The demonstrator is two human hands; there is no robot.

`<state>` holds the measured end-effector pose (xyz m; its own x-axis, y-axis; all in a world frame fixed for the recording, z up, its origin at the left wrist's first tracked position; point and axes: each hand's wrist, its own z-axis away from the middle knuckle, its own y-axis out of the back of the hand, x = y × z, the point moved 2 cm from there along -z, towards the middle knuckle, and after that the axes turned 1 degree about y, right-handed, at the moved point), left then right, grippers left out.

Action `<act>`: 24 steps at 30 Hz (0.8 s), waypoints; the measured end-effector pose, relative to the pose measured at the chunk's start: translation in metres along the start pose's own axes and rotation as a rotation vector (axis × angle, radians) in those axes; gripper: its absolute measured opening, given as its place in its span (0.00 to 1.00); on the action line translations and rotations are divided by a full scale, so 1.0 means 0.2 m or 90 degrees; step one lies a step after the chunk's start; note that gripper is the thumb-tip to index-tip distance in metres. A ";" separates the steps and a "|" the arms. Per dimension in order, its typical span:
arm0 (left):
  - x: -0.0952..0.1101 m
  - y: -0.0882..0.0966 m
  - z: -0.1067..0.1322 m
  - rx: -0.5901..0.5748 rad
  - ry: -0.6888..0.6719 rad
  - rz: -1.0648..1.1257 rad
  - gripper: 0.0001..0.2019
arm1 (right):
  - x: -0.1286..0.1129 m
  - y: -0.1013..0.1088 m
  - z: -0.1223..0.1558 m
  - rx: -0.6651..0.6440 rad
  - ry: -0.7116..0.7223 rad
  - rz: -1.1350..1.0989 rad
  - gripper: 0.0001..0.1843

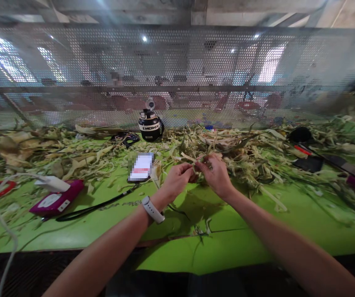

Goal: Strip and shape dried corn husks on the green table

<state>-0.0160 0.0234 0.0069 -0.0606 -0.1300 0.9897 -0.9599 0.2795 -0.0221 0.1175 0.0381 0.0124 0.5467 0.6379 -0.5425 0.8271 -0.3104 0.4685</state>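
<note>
My left hand, with a white band on its wrist, is closed in a pinch over the green table. My right hand meets it fingertip to fingertip and is closed too. Between them is a thin pale strip of husk, its free end sticking up past the left fingers. The fingers hide most of the strip. Just beyond the hands lies a loose heap of dry corn husks. A phone with a lit screen lies left of my left hand.
A black bottle with its lid up stands before a perforated metal screen. At left are a purple power socket with a white plug, a white cable and red handles. A black strap crosses the table.
</note>
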 end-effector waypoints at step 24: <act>-0.05 0.03 -0.04 0.062 -0.015 0.038 0.12 | 0.06 -0.04 -0.01 0.019 -0.161 -0.180 0.19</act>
<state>-0.0185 0.0330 -0.0016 -0.1235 -0.1394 0.9825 -0.9764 0.1940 -0.0952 0.1179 0.0495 0.0043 0.3085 0.5081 -0.8042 0.9512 -0.1695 0.2578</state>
